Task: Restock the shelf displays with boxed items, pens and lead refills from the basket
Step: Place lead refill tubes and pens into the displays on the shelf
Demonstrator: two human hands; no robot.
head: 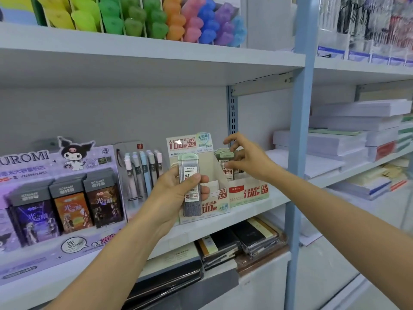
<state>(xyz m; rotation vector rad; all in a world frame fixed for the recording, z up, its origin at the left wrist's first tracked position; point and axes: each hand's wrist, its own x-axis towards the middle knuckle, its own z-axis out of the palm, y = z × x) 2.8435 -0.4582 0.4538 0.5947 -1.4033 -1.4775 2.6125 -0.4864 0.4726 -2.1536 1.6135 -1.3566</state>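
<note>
Our left hand (172, 194) grips an upright 0.7 lead refill case (189, 173) before the shelf (257, 212); our right hand (248, 159), fingers spread, hovers over refill cases (226, 156) standing in the 0.7 display box (248, 194).

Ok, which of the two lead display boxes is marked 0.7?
The right box, where the right hand reaches; its front reads 2B 0.7, the left box reads 2B 0.5.

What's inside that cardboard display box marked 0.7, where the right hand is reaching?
Green-capped lead refill cases stand in the 0.7 display box. The right hand and the box's front wall hide how many.
</note>
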